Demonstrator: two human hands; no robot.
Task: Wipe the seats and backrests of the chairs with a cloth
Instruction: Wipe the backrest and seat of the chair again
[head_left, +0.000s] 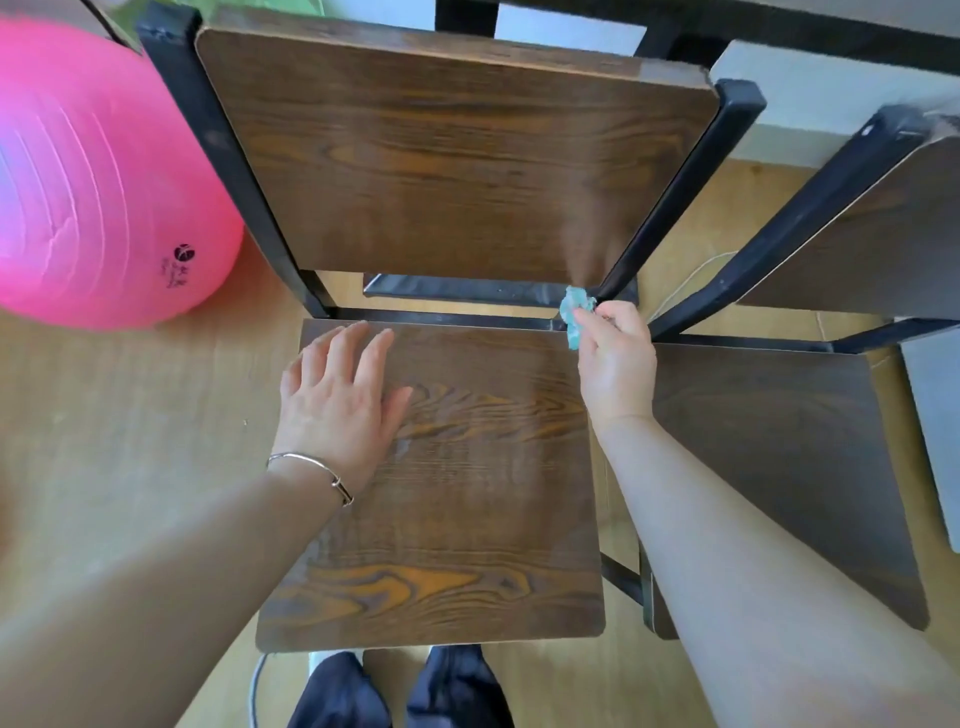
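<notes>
— Fingers of the right hand: how are they held?
— They are curled, and a bunched teal cloth is pinched in them at the back right corner of the seat, just below the backrest.
— And the left hand?
— It is laid flat on the seat's left side, fingers straight and spread; nothing is held.
— Around it?
— A second chair is seen just to the right, a pink ball to the left.

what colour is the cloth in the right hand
Teal, a light blue-green. The crumpled cloth shows in the head view, pinched by the right hand.
</notes>
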